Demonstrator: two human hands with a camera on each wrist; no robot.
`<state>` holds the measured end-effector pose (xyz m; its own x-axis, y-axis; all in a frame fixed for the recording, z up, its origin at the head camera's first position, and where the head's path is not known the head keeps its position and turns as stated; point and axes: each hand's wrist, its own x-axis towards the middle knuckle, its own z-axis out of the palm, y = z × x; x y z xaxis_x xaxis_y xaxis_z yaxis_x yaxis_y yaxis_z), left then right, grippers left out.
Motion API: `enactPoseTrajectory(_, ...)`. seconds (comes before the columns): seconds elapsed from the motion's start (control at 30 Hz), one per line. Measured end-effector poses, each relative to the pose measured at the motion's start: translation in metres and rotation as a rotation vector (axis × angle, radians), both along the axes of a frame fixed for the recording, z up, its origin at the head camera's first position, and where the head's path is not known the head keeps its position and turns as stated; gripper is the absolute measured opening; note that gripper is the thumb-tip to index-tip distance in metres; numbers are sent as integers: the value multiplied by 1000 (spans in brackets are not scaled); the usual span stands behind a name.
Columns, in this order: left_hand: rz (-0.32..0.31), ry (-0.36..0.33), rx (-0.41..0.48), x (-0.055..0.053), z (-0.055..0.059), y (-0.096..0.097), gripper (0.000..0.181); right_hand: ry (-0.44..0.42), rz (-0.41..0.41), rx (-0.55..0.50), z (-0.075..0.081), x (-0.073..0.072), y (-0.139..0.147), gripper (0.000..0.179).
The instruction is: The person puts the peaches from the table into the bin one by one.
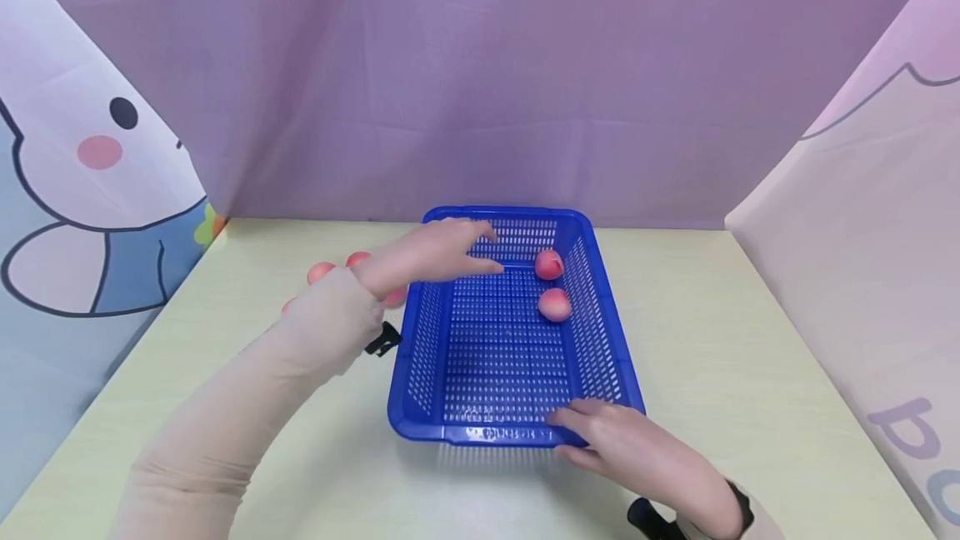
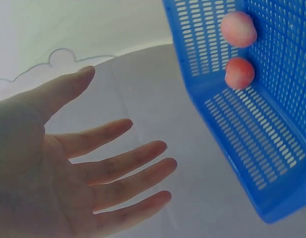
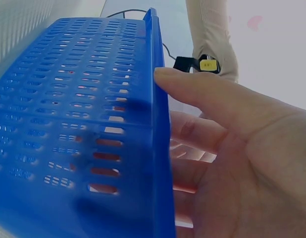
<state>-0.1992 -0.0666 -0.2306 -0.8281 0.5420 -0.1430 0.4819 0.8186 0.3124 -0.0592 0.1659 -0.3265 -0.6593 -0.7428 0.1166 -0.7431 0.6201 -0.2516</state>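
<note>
A blue plastic basket with slotted walls stands on the table. Two pink peaches, one farther and one nearer, lie inside along its right wall. My left hand is above the basket's left far part; its fingers are spread and hold nothing in the left wrist view. At the near right corner my right hand grips the rim, thumb on the outside and fingers over the inside. More peaches lie on the table left of the basket, partly hidden behind my left forearm.
The pale table extends to both sides of the basket. A purple cloth hangs behind it, close to the basket's far end. Printed cloth panels stand at the left and right.
</note>
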Motion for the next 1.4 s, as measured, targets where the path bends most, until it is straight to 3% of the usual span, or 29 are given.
enactPoseTrajectory(0.13, 6, 54, 52, 7, 2, -14, 49, 1, -3, 3, 0, 0, 0, 23)
enactPoseTrajectory(0.37, 59, 88, 112, 15, -1, -39, 44, 10, -1, -3, 0, 1, 0, 22)
enactPoseTrajectory(0.53, 173, 14, 156, 21, -5, -56, 48, 8, -3, -2, 0, 1, 0, 22)
enactPoseTrajectory(0.67, 246, -7, 211, 24, -13, -68, 48, 12, -2, -1, 0, 1, 1, 22)
enactPoseTrajectory(0.8, 243, 82, 212, 24, -23, -81, 45, 14, -1, 3, 1, 0, 0, 22)
enactPoseTrajectory(1.0, 268, 92, 234, 24, -36, -102, 43, 22, 2, 3, 1, 0, -1, 22)
enactPoseTrajectory(1.17, 271, 162, 235, 22, -48, -120, 40, 21, -3, 9, 2, -1, -1, 22)
enactPoseTrajectory(1.4, 361, 106, 244, 17, -65, -144, 43, 14, -10, 14, 2, -1, -2, 22)
